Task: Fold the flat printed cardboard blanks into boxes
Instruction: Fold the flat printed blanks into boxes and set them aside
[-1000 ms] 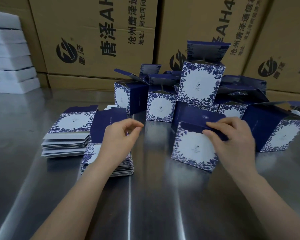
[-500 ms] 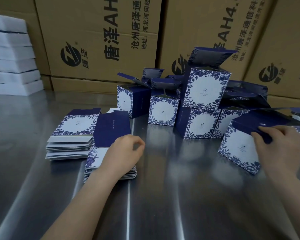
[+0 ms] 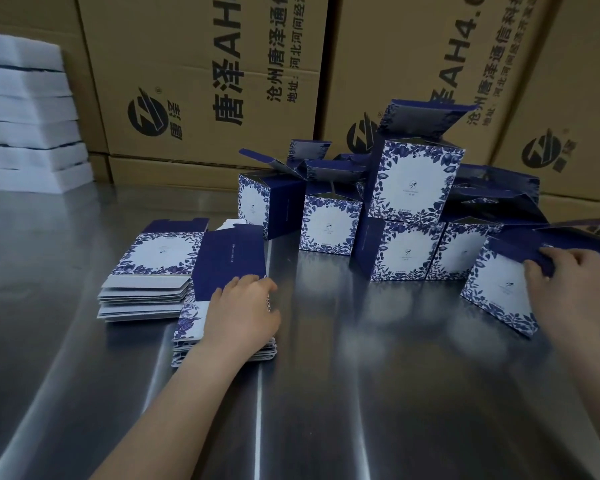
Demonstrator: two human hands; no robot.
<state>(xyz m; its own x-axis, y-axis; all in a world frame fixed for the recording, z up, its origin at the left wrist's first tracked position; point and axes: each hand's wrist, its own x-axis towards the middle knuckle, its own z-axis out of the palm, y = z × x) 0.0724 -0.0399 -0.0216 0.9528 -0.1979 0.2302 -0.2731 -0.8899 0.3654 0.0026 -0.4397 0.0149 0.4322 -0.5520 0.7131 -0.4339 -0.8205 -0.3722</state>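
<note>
My left hand (image 3: pixel 243 311) lies on the near stack of flat blue-and-white blanks (image 3: pixel 187 320), fingers curled over the right edge of the top blank, thumb on its navy panel. A second stack of blanks (image 3: pixel 160 254) sits just behind and to the left. At the right edge of the view, my right hand (image 3: pixel 568 275) grips the navy top flap of a folded box (image 3: pixel 499 292), which stands tilted on the steel table (image 3: pixel 361 393). Several folded boxes (image 3: pixel 329 226) with open lids are grouped behind, one (image 3: pixel 413 181) stacked on top.
Large brown printed cartons (image 3: pixel 205 81) form a wall along the back of the table. A pile of white foam sheets (image 3: pixel 21 116) stands at the far left.
My right hand has carried the folded box from the table's middle to the right, beside the group. My left hand has dropped from above the stack onto the top blank.
</note>
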